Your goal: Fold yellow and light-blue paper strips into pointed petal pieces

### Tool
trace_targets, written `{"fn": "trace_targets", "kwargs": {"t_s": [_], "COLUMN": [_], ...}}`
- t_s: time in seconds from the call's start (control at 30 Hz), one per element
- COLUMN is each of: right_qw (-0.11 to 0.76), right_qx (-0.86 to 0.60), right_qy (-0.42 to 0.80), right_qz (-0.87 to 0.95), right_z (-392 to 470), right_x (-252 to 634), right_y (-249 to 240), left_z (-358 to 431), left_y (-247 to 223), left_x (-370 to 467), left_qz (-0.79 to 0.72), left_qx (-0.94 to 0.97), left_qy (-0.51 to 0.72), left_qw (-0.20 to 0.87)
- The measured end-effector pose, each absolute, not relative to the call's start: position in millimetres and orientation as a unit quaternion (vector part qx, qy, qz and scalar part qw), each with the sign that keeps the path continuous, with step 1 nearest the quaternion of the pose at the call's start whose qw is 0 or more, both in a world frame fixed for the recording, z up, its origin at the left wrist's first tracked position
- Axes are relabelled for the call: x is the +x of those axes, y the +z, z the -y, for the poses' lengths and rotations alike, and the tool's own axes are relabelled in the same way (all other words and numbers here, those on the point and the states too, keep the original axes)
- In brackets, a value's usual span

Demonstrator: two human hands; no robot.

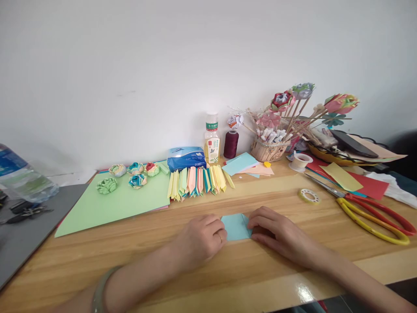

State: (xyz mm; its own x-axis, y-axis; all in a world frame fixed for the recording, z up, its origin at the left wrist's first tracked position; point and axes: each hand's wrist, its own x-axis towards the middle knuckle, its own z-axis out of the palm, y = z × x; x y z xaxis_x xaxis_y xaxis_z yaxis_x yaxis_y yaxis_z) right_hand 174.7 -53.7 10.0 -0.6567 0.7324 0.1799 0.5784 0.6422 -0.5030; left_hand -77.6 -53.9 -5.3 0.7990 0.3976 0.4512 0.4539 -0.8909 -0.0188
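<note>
**Bare left forearm (143,282) with pale bangle (103,290) nearest; both hands at small blue paper**

Wood-grain tabletop (156,261), glossy, against plain white wall (146,65); grey board (29,237) at left edge.

Light-blue folded paper piece (233,227) flat on near-middle of tabletop, between hands. Visible long edges run left-right; slanting fold at right end. Ends covered by fingers, so full long axis not confirmable.

Left hand (205,237), ringed: fingers curled over paper's left end, thumb hidden, can't tell if gripping. Right hand (276,232): thumb and fingers pinching right end.

Beyond: row of multicoloured folded paper strips (198,182), blue plastic tissue pack (186,158). Left: pale-green paper sheet (130,206) bearing paper rosettes (107,185). Right: white-cored tape roll (309,196), then red-and-yellow-handled metal scissors (361,208), past right hand. Hands partly block view of paper.
</note>
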Motion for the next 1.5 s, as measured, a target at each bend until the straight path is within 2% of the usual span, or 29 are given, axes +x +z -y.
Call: {"fn": "trace_targets", "kwargs": {"t_s": [0.13, 0.4, 0.8, 1.3, 1.5], "right_qw": [0.167, 0.182, 0.233, 0.190, 0.190], "right_qx": [-0.351, -0.354, -0.434, -0.499, -0.498], "right_qy": [0.216, 0.161, 0.184, 0.213, 0.189], "right_qz": [0.896, 0.903, 0.850, 0.818, 0.825], "right_z": [47.6, 51.3, 61.9, 56.6, 58.5], "right_x": [176.5, 169.6, 158.7, 151.4, 152.3], "right_y": [12.1, 14.4, 11.6, 10.2, 3.3], "left_z": [52.2, 55.5, 61.2, 61.4, 60.1], "left_y": [-1.3, -3.0, 8.0, 2.8, 0.7], "left_x": [-76.5, -73.6, -63.6, -55.4, -54.0], "left_qz": [0.227, 0.275, 0.442, 0.483, 0.493], "left_qx": [-0.945, -0.925, -0.827, -0.796, -0.801], "left_qy": [-0.232, -0.263, -0.279, -0.282, -0.266], "left_qw": [0.028, -0.019, -0.207, -0.233, -0.210]}}
